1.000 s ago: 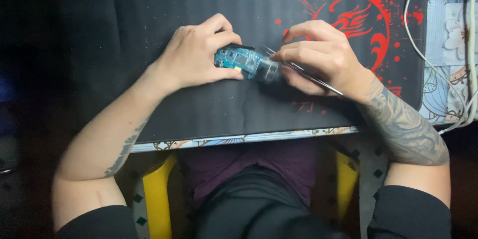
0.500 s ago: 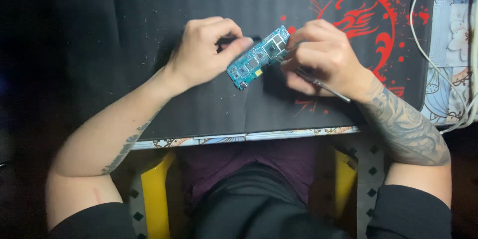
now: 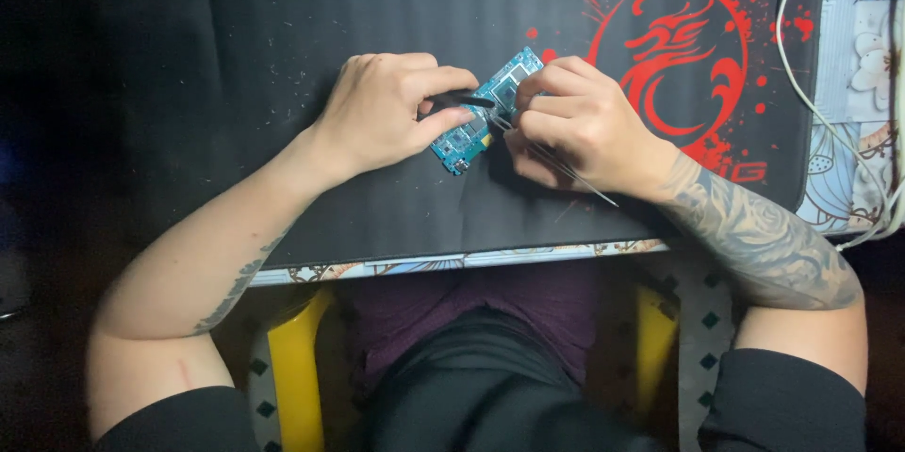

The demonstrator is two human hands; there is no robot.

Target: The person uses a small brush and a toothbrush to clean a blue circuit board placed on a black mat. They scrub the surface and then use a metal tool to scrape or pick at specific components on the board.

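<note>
- A blue-green circuit board (image 3: 483,113) lies slantwise just above the middle of the frame, its upper end toward the right, its lower end toward the left, on a black desk mat (image 3: 283,37).
- The left hand (image 3: 382,113) comes in from the lower left; its thumb and forefinger pinch the board's lower-left half, and a small dark piece (image 3: 464,98) (too small to tell what it is) shows at the fingertips, over the board.
- The right hand (image 3: 580,127) comes in from the lower right; its curled fingers grip the board's upper-right end.
- The same hand also holds thin metal tweezers (image 3: 556,162), whose points reach the board's middle while the shaft runs down to the right under the palm.
- The mat bears a red dragon emblem (image 3: 683,47) at the upper right.
- White cables (image 3: 830,122) run down the right edge of the frame, off the mat.
- A yellow chair (image 3: 292,367) shows beneath the table edge at the bottom, on either side of the person's lap.
</note>
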